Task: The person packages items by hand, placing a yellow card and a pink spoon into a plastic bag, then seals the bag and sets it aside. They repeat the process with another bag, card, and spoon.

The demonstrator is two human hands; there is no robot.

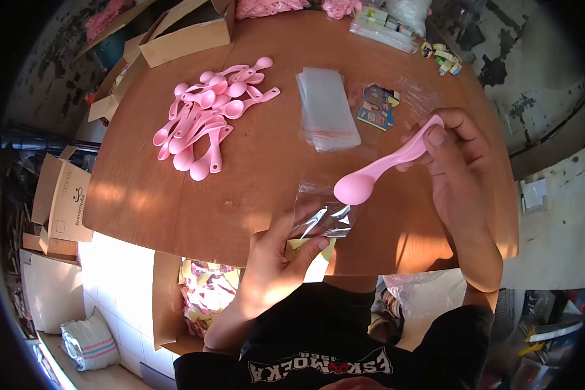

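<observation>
Between the thumb and fingers of my right hand [460, 153] is the handle of a pink spoon [356, 187], its round bowl pointing down-left. My left hand [270, 260] pinches a clear plastic bag [324, 218] with a pale yellow card [320, 265] at its near end. The spoon's bowl hangs close to the far edge of the bag and overlaps it in this view. Beyond my hands lie a stack of clear bags [328, 107] and some blue printed cards [377, 107]. A heap of pink spoons [205, 110] spreads over the left of the table.
The brown wooden table [227, 214] curves around my front. An opened cardboard box [188, 36] stands at its far left, near more pink items [273, 6]. Plastic packs [383, 29] and small rolls [443, 60] sit far right. Below the front edge is a carton of wrapped packets [208, 292].
</observation>
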